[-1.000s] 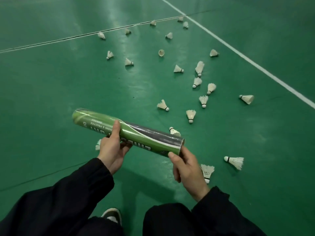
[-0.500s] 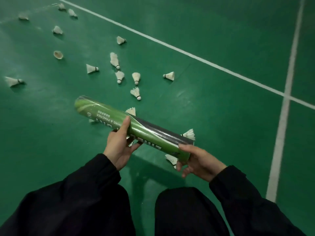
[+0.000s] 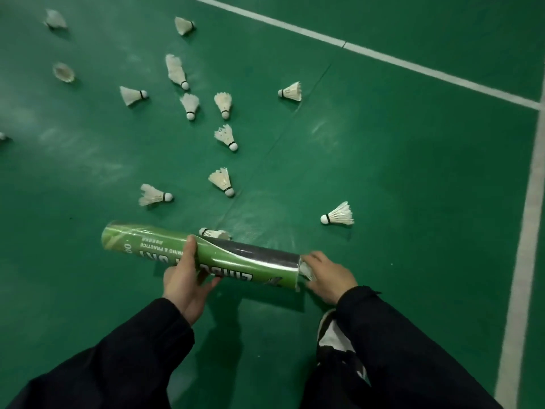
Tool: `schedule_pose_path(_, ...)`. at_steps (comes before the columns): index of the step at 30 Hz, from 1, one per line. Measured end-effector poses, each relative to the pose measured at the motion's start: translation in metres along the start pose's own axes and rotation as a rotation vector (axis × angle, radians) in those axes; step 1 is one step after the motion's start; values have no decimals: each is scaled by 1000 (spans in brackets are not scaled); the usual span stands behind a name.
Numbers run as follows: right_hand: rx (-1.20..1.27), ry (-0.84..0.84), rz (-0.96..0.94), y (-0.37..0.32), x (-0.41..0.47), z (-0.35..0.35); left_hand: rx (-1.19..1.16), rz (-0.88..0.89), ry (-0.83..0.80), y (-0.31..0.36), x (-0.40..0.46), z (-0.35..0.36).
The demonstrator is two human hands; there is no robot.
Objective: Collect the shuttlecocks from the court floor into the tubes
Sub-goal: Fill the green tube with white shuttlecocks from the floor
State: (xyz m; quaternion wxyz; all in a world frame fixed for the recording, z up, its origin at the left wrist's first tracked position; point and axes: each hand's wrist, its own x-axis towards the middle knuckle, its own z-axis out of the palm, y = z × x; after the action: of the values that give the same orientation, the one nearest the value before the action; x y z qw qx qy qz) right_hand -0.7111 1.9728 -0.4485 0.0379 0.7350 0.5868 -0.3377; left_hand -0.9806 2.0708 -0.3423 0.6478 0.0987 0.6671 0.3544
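My left hand [image 3: 185, 278] grips a green and black shuttlecock tube [image 3: 236, 256] around its middle and holds it level above the floor. At the tube's open right end my right hand [image 3: 327, 276] holds a white shuttlecock [image 3: 306, 270], whose feathers show in the mouth. Several white shuttlecocks lie scattered on the green court beyond the tube. The nearest are one [image 3: 338, 215] to the right, one [image 3: 222, 181] straight ahead, one [image 3: 153, 196] to the left, and one [image 3: 213, 233] partly hidden behind the tube.
White court lines run across the far side [image 3: 383, 56] and down the right side [image 3: 528, 231]. My dark trousers and a black and white shoe [image 3: 333, 335] fill the bottom of the view. A seam in the floor mat [image 3: 280, 134] runs diagonally.
The view has swung left and down, so more shuttlecocks show. My right hand has moved from under the tube's right end to its mouth and now holds a shuttlecock there.
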Motion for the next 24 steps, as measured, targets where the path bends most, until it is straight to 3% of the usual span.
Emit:
schedule_pose_path(2,75,84,83,0,5,3,-6,42,34,7,5,-4)
schedule_pose_path(5,788,418,263,-8,-13,-16,-72,54,45,12,12,-5)
schedule_pose_path(7,1200,570,239,-26,-40,-38,-114,40,27,12,15,-1)
schedule_pose_path(8,1275,585,177,-38,-53,-46,-125,31,12,11,14,2)
schedule_pose_path(11,1202,458,45,-71,-73,-54,-142,6,-48,6,16,11)
schedule_pose_path(19,1143,-255,22,-84,-84,-64,-33,47,-191,-4,15,20)
schedule_pose_path(21,1304,-124,51,-72,-76,-66,-66,55,-159,-1,19,20)
schedule_pose_path(24,1424,412,262,-48,-40,-82,-135,54,-57,9,28,12)
